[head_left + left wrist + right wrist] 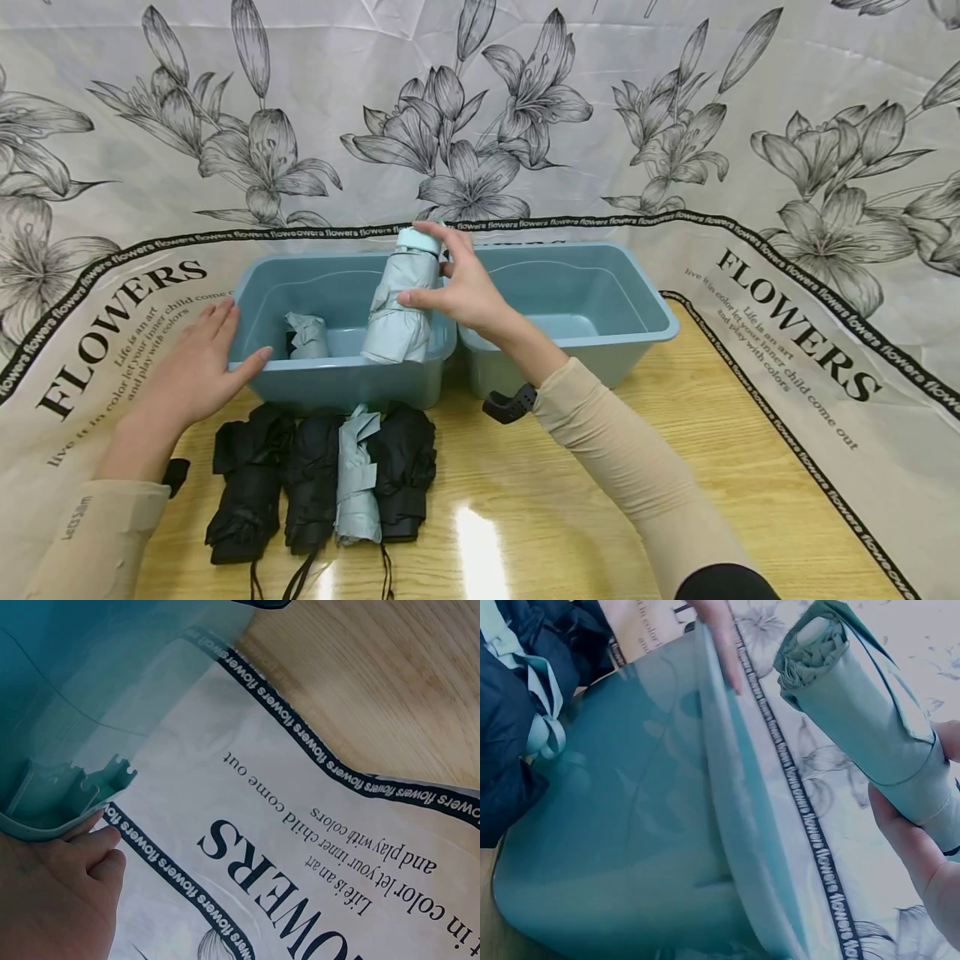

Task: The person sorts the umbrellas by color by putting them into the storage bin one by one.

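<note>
My right hand grips a folded light-blue umbrella near its pale cap end, over the right part of the left blue bin. In the right wrist view the umbrella is tilted, its bunched fabric end turned up. The left hand rests at that bin's left end, fingers stretched along the outside and thumb over the front rim. Seen from the left wrist, the hand touches the bin's rim. Inside the bin, a wrapped light-blue bundle lies at the left, partly hidden by the front wall.
A second blue bin stands right beside the first. In front of the left bin lie folded umbrellas in a row: a black one, another black one, a light-blue one and a black one. Flower-printed cloth hangs behind.
</note>
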Available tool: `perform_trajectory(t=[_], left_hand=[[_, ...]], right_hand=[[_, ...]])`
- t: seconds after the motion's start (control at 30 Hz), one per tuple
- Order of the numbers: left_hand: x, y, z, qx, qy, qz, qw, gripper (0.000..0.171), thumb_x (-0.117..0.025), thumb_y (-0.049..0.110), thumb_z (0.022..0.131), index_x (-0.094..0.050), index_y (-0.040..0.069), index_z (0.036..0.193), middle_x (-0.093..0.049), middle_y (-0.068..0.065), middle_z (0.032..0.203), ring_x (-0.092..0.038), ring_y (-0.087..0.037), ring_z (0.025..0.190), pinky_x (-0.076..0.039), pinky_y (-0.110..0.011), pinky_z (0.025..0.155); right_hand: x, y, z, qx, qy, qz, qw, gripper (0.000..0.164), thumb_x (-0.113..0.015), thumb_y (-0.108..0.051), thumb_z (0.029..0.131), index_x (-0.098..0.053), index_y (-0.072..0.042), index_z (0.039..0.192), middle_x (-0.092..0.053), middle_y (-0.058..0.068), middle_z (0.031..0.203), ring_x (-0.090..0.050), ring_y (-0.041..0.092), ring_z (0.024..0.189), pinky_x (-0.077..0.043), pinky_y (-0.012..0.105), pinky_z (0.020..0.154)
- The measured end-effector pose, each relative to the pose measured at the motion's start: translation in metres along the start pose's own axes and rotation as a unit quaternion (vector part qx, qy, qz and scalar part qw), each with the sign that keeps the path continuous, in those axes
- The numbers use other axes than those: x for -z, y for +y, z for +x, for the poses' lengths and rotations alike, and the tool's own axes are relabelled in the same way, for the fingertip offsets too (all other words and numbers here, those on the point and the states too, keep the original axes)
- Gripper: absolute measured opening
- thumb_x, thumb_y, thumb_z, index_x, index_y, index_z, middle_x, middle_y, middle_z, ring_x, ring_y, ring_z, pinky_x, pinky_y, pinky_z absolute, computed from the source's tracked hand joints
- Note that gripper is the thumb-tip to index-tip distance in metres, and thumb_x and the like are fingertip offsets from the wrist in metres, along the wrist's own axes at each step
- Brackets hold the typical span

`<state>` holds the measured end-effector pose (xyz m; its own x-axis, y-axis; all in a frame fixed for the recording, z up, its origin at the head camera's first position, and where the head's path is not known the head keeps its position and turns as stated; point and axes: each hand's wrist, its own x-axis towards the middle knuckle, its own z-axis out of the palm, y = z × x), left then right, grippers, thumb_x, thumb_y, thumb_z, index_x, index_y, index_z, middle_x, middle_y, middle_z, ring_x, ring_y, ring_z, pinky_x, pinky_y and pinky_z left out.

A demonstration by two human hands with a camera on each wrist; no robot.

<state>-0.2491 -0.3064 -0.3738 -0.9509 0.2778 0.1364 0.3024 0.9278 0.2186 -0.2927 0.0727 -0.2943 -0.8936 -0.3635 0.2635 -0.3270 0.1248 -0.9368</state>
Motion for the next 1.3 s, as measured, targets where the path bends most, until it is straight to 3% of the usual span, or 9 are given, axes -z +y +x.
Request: perform_trajectory(t=[0.2,0.43,0.73,0.9,1.1,1.3], left_hand=[[0.0,0.002,-0.004,0.005,0.0,-0.004,1.0,0.096,-0.043,0.059,0.107,-0.009,-0.013,0.161,-0.006,-0.034,0.169,-0.004,-0.054,0.155,-0.016,-0.072,0.12],[-0.004,0.0,-0.007,0.007,0.005,-0.002,1.0,0.095,-0.043,0.058,0.107,-0.009,-0.012,0.161,-0.008,-0.034,0.169,-0.005,-0.054,0.155,-0.016,-0.072,0.12],[-0.003,-0.003,-0.006,0.008,0.002,-0.004,1.0,0.095,-0.042,0.058,0.107,-0.008,-0.013,0.161,-0.006,-0.034,0.169,-0.004,-0.054,0.155,-0.014,-0.072,0.12],[-0.004,-0.002,-0.004,0.008,0.005,-0.006,0.9999,0.095,-0.043,0.058,0.106,-0.009,-0.012,0.161,-0.006,-0.033,0.169,-0.003,-0.053,0.156,-0.016,-0.072,0.12],[-0.003,0.0,-0.003,0.006,0.004,-0.005,1.0,0.096,-0.042,0.059,0.106,-0.009,-0.012,0.161,-0.006,-0.033,0.169,-0.003,-0.052,0.156,-0.016,-0.072,0.12],[0.001,0.004,-0.001,0.005,0.003,-0.002,1.0,0.096,-0.041,0.06,0.106,-0.01,-0.013,0.161,-0.006,-0.033,0.169,-0.004,-0.053,0.156,-0.016,-0.072,0.12]], right_hand=[[-0.021,0.015,0.025,-0.019,0.018,-0.038,0.999,0.093,-0.089,-0.008,0.082,-0.041,-0.025,0.159,-0.025,0.01,0.156,-0.055,0.033,0.12,-0.058,0.04,0.092],[-0.043,0.027,0.048,-0.049,0.028,-0.105,0.993,0.09,-0.089,-0.012,0.083,-0.041,-0.024,0.158,-0.024,0.01,0.158,-0.047,0.032,0.129,-0.049,0.045,0.106],[-0.073,0.04,0.069,-0.099,0.02,-0.138,0.985,0.09,-0.086,-0.005,0.084,-0.04,-0.022,0.16,-0.023,0.012,0.159,-0.047,0.035,0.134,-0.054,0.04,0.096],[-0.085,0.049,0.074,-0.131,-0.015,-0.139,0.981,0.087,-0.08,0.0,0.087,-0.039,-0.021,0.16,-0.02,0.014,0.162,-0.042,0.034,0.14,-0.053,0.038,0.091],[-0.089,0.055,0.077,-0.175,-0.069,-0.139,0.972,0.082,-0.078,-0.001,0.09,-0.041,-0.023,0.159,-0.016,0.016,0.166,-0.03,0.033,0.149,-0.05,0.043,0.102],[-0.087,0.057,0.077,-0.173,-0.094,-0.112,0.974,0.081,-0.079,0.003,0.088,-0.045,-0.021,0.157,-0.034,0.018,0.155,-0.05,0.031,0.122,-0.053,0.037,0.083]])
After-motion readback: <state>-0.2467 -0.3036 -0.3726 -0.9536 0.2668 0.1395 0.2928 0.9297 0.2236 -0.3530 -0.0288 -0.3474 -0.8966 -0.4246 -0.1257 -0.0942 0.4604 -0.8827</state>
